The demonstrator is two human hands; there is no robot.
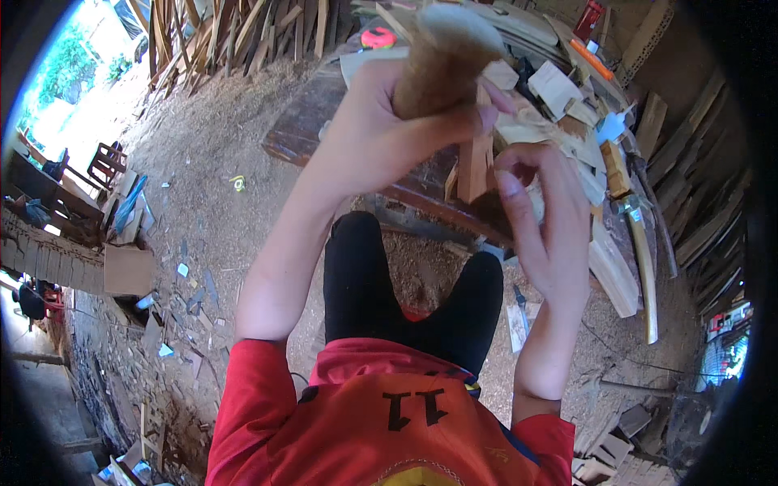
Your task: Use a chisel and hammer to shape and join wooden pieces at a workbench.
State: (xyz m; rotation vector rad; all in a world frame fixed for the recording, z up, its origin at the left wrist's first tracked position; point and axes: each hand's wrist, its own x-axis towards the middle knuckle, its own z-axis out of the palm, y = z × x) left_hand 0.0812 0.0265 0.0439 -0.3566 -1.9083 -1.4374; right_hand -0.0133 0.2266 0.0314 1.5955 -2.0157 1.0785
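Brown and blurred, the club stands above the tabletop, my left grip wrapped round its lower end. I judge it stiff, fairly heavy, best held there. My right grip curls loosely; I can't tell whether it holds anything.

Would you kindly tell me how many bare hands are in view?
2: the left hand grips a brown wooden cylinder above the workbench; the right hand, partly curled, is lower in view and farther right. No others show.
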